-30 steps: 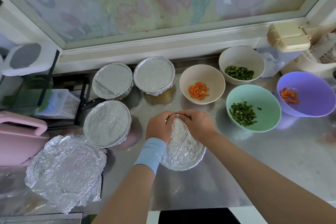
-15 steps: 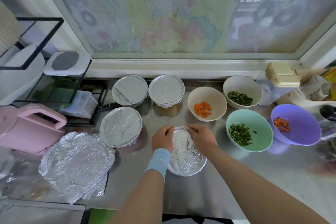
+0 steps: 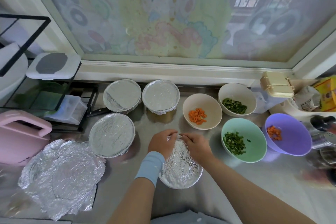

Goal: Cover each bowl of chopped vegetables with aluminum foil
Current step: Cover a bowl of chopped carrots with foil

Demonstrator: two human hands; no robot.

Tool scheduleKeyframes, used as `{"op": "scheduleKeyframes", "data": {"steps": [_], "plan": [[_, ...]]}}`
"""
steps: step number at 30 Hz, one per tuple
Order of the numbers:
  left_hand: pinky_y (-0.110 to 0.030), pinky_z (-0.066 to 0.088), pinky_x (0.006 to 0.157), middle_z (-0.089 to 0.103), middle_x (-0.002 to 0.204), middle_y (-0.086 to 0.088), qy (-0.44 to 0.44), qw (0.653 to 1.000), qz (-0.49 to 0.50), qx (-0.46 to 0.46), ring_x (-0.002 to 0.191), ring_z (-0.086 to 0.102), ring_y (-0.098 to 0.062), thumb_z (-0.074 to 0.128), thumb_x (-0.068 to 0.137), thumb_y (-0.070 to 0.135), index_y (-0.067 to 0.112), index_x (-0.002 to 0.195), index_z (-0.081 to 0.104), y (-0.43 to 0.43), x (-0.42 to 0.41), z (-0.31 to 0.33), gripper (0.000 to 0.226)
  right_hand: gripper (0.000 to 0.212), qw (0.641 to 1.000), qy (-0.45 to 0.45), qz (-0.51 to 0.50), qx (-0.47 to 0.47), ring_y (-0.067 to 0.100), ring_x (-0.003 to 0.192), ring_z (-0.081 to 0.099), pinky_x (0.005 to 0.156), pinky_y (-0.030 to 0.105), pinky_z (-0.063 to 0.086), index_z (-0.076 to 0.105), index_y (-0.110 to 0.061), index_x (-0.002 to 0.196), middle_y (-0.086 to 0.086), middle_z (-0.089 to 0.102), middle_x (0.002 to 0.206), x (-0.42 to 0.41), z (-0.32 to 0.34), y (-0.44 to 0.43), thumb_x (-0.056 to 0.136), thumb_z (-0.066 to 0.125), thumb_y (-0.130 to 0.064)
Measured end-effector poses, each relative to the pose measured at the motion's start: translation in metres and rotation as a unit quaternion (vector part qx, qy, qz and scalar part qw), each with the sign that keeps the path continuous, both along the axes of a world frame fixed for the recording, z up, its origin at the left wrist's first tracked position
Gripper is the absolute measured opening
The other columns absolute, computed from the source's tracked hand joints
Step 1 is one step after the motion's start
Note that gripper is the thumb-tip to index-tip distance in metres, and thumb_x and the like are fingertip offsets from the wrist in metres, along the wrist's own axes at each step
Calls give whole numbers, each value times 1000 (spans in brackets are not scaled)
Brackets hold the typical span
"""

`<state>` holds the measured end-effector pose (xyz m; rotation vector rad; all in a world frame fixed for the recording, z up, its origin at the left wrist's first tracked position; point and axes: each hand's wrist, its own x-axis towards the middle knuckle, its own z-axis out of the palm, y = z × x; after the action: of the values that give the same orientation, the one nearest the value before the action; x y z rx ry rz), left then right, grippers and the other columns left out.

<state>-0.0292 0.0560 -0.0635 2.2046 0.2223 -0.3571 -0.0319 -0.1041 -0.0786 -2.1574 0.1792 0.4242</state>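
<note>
The foil-wrapped bowl (image 3: 181, 167) sits on the steel table (image 3: 254, 187) near its front edge, about midway along, and both hands are on it. The left hand (image 3: 161, 142), a pale blue wristband (image 3: 150, 166) behind it, and the right hand (image 3: 195, 144) meet at the bowl's far rim, fingers curled and pinching the crinkled foil down, fingertips almost touching each other.

Out to the left, three bowls already sealed in foil: one (image 3: 111, 134) just beside the working bowl, two more (image 3: 122, 96) (image 3: 160, 96) at the back edge. A loose pile of crumpled foil sheets (image 3: 60, 176) lies at the front left corner.

To the right, four open bowls: a beige one with diced carrot (image 3: 202, 111), a beige one with chopped greens (image 3: 237, 99) behind it, a mint one with greens (image 3: 243, 144), a purple one with carrot (image 3: 288, 134) toward the right edge.

The table is brushed metal, dully reflective. Behind it runs a white sill under a window (image 3: 172, 14) covered in a faded cartoon film. A pink container (image 3: 20, 136) and a black wire rack (image 3: 36, 82) stand at the left, a cream latched box (image 3: 276, 83) at the back right. The yellow packet's print is too blurred to read.
</note>
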Motion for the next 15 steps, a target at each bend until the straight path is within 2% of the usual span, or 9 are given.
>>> {"op": "scheduleKeyframes", "data": {"steps": [2,6,10,13,15], "plan": [[-18,45,83,73,101,13,5,1000,-25,12,95,64,-6,60,93,35,30,103,75,-4,1,-2,18,19,1000,-11,15,-1,4,86,64,77,18,46,74,-37,107,-16,73,90,1,-1,0,97,58,-33],[-24,49,85,74,94,12,4,1000,-8,8,90,65,-7,61,92,37,30,97,76,-2,1,-6,17,20,999,-10,34,-13,4,87,63,80,21,46,74,-37,104,-14,73,91,3,-1,-1,98,55,-35],[-30,51,84,72,88,13,11,1000,7,-2,86,64,-8,61,91,39,29,91,75,-3,-2,-7,17,21,998,10,53,-16,-3,73,58,66,18,41,73,-38,107,-16,70,84,6,2,-3,98,55,-39],[-25,50,83,71,88,14,8,1000,25,-5,86,63,-7,60,92,34,29,91,74,-2,-4,-8,15,20,1000,8,6,-4,-4,87,62,77,16,44,73,-36,110,-20,71,93,4,1,-9,95,60,-38],[-21,47,79,70,88,14,6,1000,30,-1,85,62,-6,60,93,32,28,92,74,-2,-5,-6,15,18,1000,12,1,-15,1,83,63,75,18,46,74,-37,106,-18,72,86,2,2,-12,95,60,-37]]}}
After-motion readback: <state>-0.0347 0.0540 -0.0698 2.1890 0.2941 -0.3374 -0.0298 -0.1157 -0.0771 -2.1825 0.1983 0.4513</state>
